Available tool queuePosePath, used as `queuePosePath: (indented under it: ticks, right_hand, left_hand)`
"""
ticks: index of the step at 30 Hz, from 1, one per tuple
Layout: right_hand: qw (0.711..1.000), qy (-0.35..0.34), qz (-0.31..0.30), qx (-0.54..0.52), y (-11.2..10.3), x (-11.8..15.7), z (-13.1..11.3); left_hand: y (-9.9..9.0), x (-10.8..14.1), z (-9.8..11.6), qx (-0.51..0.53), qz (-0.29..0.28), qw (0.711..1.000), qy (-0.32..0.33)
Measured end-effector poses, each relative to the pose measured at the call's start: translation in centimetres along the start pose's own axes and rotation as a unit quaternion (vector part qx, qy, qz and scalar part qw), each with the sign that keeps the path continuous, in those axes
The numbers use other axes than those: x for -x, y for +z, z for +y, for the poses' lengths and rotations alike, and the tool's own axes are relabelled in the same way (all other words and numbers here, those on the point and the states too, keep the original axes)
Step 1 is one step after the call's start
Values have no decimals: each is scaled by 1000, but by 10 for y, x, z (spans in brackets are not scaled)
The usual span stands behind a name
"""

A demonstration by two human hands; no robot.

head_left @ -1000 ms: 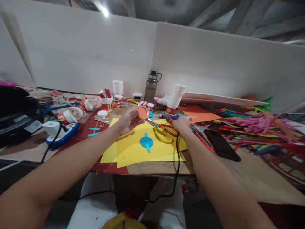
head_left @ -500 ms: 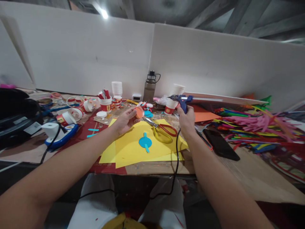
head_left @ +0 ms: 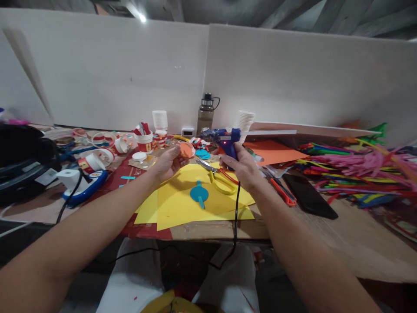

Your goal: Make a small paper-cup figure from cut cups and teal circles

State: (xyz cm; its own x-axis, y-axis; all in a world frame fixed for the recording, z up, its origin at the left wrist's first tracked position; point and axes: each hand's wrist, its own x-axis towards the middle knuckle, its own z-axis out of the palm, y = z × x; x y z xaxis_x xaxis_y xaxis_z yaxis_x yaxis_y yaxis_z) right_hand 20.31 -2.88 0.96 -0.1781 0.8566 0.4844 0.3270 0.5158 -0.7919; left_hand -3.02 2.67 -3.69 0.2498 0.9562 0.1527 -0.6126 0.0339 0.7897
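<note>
Since half a second ago, the glue gun (head_left: 230, 141) in my right hand (head_left: 243, 167) has moved inward, nearer to my other grip; the orange disc (head_left: 186, 151) has shifted only slightly. My right fingers are closed around the gun's handle, and my left hand (head_left: 169, 165) pinches the disc at its near-left side — the two things are apart. I judge that the disc should be kept steady, with my fingertips behind the edge, away from the nozzle, which points to the left; its tip I cannot see clearly. The cord (head_left: 236, 213) hangs below my right grip, so I should keep it free from the scissors (head_left: 224, 184) and from the blue paper circle (head_left: 199, 194) between my arms.
</note>
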Motion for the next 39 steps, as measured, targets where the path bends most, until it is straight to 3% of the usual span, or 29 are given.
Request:
queuePosePath:
  ticks: [5, 12, 23, 35, 39]
  right_hand:
    - [999, -11, -42, 4, 4, 3, -2]
    - [991, 4, -43, 129, 8, 6, -7]
    - [993, 13, -23, 119, 7, 5, -4]
    - [994, 7, -31, 106, 9, 6, -9]
    - [994, 5, -36, 105, 9, 7, -10]
  left_hand:
    - [1, 2, 0, -7, -22, 1000, -2]
    - [5, 6, 1, -3, -14, 1000, -14]
    - [7, 8, 2, -24, -46, 999, -16]
    - [5, 9, -1, -40, -43, 998, -13]
    - [2, 6, 2, -12, -53, 998, 10]
